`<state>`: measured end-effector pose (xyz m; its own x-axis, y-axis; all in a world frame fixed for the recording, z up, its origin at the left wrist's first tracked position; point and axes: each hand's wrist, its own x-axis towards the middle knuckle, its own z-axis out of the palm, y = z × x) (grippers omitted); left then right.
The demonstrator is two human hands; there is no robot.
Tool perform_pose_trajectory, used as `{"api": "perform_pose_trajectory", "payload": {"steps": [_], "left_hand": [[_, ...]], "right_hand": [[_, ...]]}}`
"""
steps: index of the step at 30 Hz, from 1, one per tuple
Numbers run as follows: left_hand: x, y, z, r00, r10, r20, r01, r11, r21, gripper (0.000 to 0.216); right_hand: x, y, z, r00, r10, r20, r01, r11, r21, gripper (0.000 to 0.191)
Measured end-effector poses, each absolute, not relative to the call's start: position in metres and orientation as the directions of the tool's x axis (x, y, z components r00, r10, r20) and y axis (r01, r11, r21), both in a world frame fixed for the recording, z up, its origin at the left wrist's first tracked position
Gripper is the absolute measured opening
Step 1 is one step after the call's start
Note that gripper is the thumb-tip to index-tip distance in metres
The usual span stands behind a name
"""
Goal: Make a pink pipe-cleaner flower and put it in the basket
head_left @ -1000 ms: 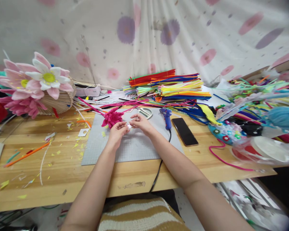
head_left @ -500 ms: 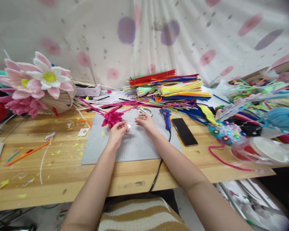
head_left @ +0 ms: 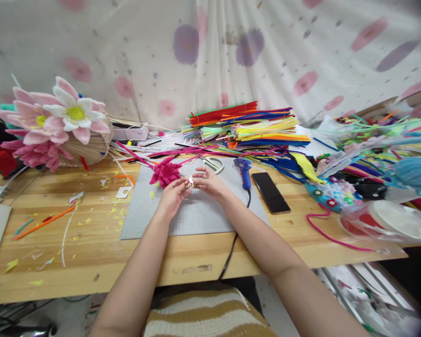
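Observation:
Both my hands meet over the grey cutting mat (head_left: 196,217). My left hand (head_left: 173,195) pinches a small white spiky flower centre (head_left: 189,181) between thumb and fingertips. My right hand (head_left: 208,181) has its fingers curled, with the fingertips touching the same small piece from the right. A magenta pipe-cleaner flower (head_left: 166,171) lies on the mat just left of my left hand. Scissors (head_left: 212,164) lie on the mat right behind my right hand.
A blue glue gun (head_left: 243,169) and a black phone (head_left: 270,192) lie right of my hands. Stacks of coloured pipe cleaners (head_left: 252,126) fill the back. Pink and white finished flowers (head_left: 52,119) stand at left. A clear container (head_left: 389,222) sits at right. Scraps litter the wooden table (head_left: 73,243).
My right hand drew a little away from the small piece half a second ago, then came back to touch it. Both hands moved slightly further from me.

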<state>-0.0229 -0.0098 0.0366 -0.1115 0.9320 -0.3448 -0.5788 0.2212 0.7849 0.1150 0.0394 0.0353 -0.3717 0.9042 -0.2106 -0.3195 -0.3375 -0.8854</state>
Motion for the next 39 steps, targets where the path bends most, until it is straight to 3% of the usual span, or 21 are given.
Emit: {"api": "perform_pose_trajectory", "payload": {"steps": [9, 18, 31, 39], "left_hand": [[-0.016, -0.012, 0.036, -0.186, 0.955, -0.230, -0.521, 0.102, 0.847, 0.036], [-0.015, -0.014, 0.035, -0.199, 0.947, -0.253, -0.549, 0.107, 0.829, 0.038], [-0.009, -0.012, 0.039, -0.060, 0.937, -0.344, -0.629, 0.232, 0.742, 0.018], [-0.004, -0.009, 0.036, -0.201, 0.916, -0.346, -0.543, 0.190, 0.818, 0.024]], "right_hand": [[0.111, 0.039, 0.037, -0.424, 0.858, -0.289, -0.378, -0.458, -0.805, 0.053], [0.109, 0.036, 0.037, -0.413, 0.856, -0.310, -0.354, -0.465, -0.811, 0.050], [0.122, 0.032, 0.037, -0.362, 0.908, -0.212, -0.266, -0.318, -0.910, 0.045], [0.143, 0.037, 0.038, -0.337, 0.930, -0.146, -0.134, -0.201, -0.971, 0.036]]}}
